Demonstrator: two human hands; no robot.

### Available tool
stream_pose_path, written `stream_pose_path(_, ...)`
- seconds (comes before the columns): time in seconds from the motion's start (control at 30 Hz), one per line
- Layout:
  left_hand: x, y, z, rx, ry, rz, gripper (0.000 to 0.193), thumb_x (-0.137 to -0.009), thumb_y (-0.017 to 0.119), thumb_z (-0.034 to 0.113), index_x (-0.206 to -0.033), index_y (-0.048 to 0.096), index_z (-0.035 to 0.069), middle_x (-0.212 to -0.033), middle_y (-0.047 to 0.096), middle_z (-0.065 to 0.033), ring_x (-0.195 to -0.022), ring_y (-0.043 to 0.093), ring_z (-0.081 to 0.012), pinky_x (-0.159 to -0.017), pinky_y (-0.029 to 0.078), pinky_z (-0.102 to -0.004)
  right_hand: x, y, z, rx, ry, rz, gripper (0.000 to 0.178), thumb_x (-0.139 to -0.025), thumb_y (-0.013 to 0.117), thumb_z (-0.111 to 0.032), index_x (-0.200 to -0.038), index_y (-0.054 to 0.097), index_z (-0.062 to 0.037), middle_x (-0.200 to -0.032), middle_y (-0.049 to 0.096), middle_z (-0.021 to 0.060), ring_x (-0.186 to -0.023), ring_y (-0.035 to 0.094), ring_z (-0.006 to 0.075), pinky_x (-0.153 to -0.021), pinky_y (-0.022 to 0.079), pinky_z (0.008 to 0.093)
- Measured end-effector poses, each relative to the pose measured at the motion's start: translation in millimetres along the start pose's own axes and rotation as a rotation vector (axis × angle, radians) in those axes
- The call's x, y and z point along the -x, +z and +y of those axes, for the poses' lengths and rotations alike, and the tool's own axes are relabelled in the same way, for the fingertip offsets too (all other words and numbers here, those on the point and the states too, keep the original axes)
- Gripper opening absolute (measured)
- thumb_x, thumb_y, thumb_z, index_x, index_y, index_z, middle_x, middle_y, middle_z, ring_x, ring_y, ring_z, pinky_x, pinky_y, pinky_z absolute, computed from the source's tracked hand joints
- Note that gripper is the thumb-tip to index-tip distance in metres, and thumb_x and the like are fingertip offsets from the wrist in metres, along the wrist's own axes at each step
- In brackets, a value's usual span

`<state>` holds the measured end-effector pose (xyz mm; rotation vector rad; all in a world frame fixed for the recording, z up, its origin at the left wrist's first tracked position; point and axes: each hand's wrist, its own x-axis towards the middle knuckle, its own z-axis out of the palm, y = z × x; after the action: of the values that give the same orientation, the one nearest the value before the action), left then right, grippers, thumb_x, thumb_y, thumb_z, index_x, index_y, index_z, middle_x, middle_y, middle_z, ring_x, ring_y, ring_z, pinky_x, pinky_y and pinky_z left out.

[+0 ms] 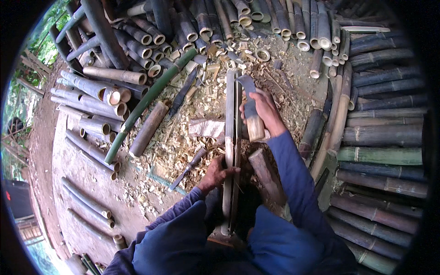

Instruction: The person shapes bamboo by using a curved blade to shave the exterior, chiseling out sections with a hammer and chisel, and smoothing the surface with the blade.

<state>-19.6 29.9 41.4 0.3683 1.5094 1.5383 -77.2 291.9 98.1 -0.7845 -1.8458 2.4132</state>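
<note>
A long bamboo pole, split lengthwise point(229, 114), runs between my knees and away over a short log point(207, 129). My left hand point(216, 174) is closed around its near half, thumb across the split. Wrapped in my right hand point(268, 111) is a billhook point(247, 85) with a dark, hooked blade and a thick handle, pale at its lower end. The blade is close beside the pole's far end; whether they touch I cannot tell. A knife point(189, 168) lies left of the pole, and a dark-bladed tool point(184, 92) lies farther off.
Wood shavings point(178, 142) cover the ground around the pole. A green bamboo pole point(151, 103) and a short bamboo piece point(149, 129) lie at left. Another log point(267, 176) rests by my right knee. Cut bamboo point(382, 135) is stacked along the right, with more behind and at left.
</note>
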Motion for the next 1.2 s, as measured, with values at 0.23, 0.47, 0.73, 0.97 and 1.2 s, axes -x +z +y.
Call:
stream_pose_path(0.23, -4, -8, -22, 0.089, -0.091, -0.070, 0.063, -0.088, 0.078, 0.020, -0.139, 0.047, 0.002, -0.122, 0.064, -0.0098, -0.111, 0.061, -0.0181, -0.098, 0.050, -0.0343, 154, 36, 52, 0.199, 0.006, 0.005, 0.026, -0.104, 0.044, -0.022, -0.117, 0.056, -0.0020, -0.073, 0.062, 0.0075, -0.054, 0.058, 0.0134, -0.054, 0.048, 0.0290)
stream_pose_path(0.47, -10, 11, -48, -0.027, -0.019, 0.060, 0.063, -0.093, 0.076, 0.024, -0.138, 0.038, 0.002, -0.119, 0.059, -0.0112, -0.106, 0.059, -0.0168, -0.092, 0.052, -0.0324, 187, 30, 83, 0.880, -0.297, 0.166, 0.031, -0.101, 0.053, -0.013, -0.128, 0.059, 0.0008, -0.090, 0.070, 0.0221, -0.077, 0.070, 0.0350, -0.072, 0.056, 0.0418)
stream_pose_path(0.73, -13, 19, -52, -0.179, -0.003, 0.133, 0.070, -0.090, 0.078, 0.030, -0.130, 0.031, -0.003, -0.116, 0.057, -0.0258, -0.111, 0.059, -0.0309, -0.096, 0.049, -0.0422, 194, 34, 75, 1.080, -0.258, 0.156, 0.044, -0.097, 0.058, -0.013, -0.140, 0.058, -0.0021, -0.086, 0.070, 0.0260, -0.076, 0.071, 0.0416, -0.068, 0.056, 0.0490)
stream_pose_path(0.97, -9, 20, -44, -0.290, 0.037, 0.189, 0.063, -0.090, 0.076, 0.028, -0.122, 0.032, -0.004, -0.109, 0.057, -0.0306, -0.105, 0.061, -0.0398, -0.092, 0.049, -0.0467, 198, 39, 64, 1.119, -0.181, 0.071, 0.047, -0.097, 0.055, -0.008, -0.143, 0.053, -0.0008, -0.105, 0.068, 0.0307, -0.093, 0.069, 0.0446, -0.077, 0.056, 0.0488)
stream_pose_path(1.2, -12, 24, -59, -0.473, 0.058, 0.232, 0.056, -0.091, 0.071, 0.022, -0.119, 0.031, -0.006, -0.107, 0.055, -0.0365, -0.102, 0.057, -0.0546, -0.089, 0.047, -0.0550, 188, 61, 91, 1.001, -0.246, 0.255, 0.043, -0.097, 0.055, -0.012, -0.138, 0.057, 0.0034, -0.099, 0.067, 0.0328, -0.089, 0.069, 0.0445, -0.075, 0.055, 0.0467)
